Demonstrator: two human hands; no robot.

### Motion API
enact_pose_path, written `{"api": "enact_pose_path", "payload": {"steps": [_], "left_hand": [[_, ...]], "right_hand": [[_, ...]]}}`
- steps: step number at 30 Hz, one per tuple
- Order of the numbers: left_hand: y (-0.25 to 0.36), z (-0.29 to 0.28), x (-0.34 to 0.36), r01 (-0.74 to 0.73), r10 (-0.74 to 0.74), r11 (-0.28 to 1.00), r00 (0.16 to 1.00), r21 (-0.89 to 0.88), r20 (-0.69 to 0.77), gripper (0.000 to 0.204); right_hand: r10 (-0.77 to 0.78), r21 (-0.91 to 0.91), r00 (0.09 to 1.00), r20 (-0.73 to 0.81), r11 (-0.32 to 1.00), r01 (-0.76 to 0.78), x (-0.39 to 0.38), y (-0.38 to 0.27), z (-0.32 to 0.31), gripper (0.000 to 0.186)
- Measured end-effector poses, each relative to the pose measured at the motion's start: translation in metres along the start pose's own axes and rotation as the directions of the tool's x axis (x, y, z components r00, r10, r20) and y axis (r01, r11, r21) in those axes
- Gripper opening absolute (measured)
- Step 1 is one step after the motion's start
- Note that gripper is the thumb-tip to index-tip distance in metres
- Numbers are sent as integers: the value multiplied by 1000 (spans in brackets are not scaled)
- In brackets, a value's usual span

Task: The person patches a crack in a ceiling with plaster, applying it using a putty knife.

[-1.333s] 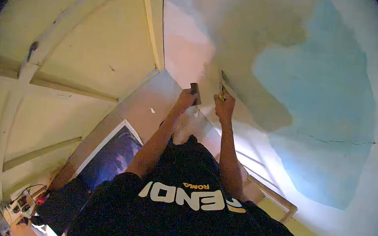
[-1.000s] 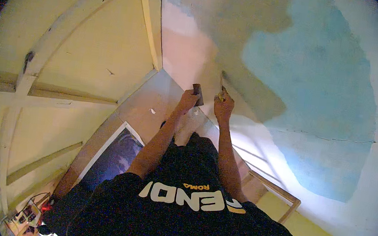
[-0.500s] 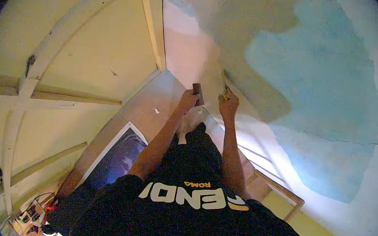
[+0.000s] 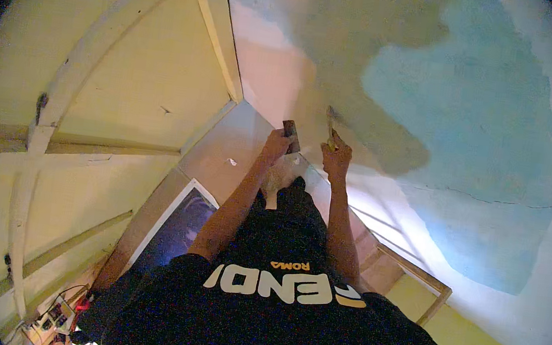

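Note:
My left hand point(image 4: 276, 146) is closed on a flat, dark rectangular plate point(image 4: 291, 136), held upright close to the wall. To its right, my right hand point(image 4: 337, 161) grips a putty knife point(image 4: 331, 125) by its yellowish handle, with the blade pointing away from me. Its tip is at or very near the painted wall point(image 4: 463, 106); whether it touches, I cannot tell. That wall carries a large blue patch bordered by white and pinkish areas. A shadow falls across it beyond both hands.
On the left stands a yellow panel wall with wooden battens point(image 4: 38, 143). A white-framed dark panel point(image 4: 176, 229) lies below my left forearm. At lower right is a wooden frame point(image 4: 415, 272). Cables and small items point(image 4: 55, 318) sit at lower left.
My right hand and the putty knife have shifted slightly back toward me, and the blade's angle has changed a little. The left hand with the plate stays nearly in place. The view has shifted slightly.

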State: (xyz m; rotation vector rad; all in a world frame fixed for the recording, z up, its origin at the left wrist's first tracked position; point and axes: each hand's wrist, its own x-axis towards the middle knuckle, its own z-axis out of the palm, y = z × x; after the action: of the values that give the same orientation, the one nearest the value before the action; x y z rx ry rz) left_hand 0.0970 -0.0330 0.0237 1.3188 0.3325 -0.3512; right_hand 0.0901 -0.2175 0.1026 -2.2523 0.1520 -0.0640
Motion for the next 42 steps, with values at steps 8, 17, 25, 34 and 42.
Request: {"api": "enact_pose_path", "payload": {"steps": [8,17,25,34,42], "left_hand": [[22,18,-13,-24,13,967,999,255,42,19],[-5,10,-9,-63,53,959,998,276,43,18],[28,11,-30,4,-3,1000,999,-29,48,13],[34,1,-29,-19,17,941,1000,339,11,15],[19,-9,-26,-63,59,994,997,95,45,16]], "right_hand": [[-380,-150,910,-169,922,357,15,43,8,52],[-4,0,998,56,1000,4,17,11,2,53],[10,107,999,45,994,-15,16,31,17,55],[68,169,997,32,983,-72,13,19,17,55],[85,272,992,91,956,-106,12,-16,20,52]]}}
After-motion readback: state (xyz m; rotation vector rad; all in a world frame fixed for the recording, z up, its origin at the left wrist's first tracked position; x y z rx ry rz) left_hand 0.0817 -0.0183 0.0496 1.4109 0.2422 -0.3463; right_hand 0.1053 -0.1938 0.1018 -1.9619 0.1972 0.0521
